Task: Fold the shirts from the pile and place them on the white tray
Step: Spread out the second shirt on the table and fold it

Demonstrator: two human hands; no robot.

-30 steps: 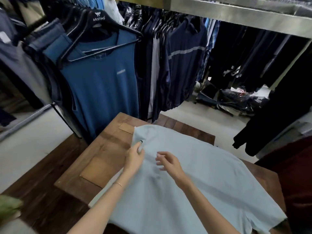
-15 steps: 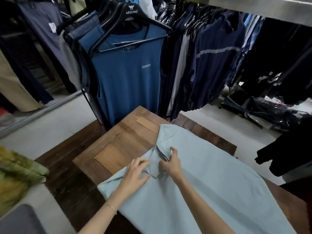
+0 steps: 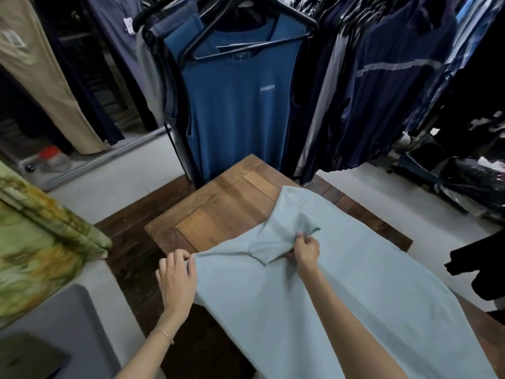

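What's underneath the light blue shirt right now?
The light blue shirt lies spread on the wooden table, whose bare planks show past its far edge. Whether anything else lies beneath it cannot be seen; the cloth covers that part.

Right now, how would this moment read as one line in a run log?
left hand: grips light blue shirt edge | right hand: pinches a raised fold | shirt: on wooden table, not yet folded
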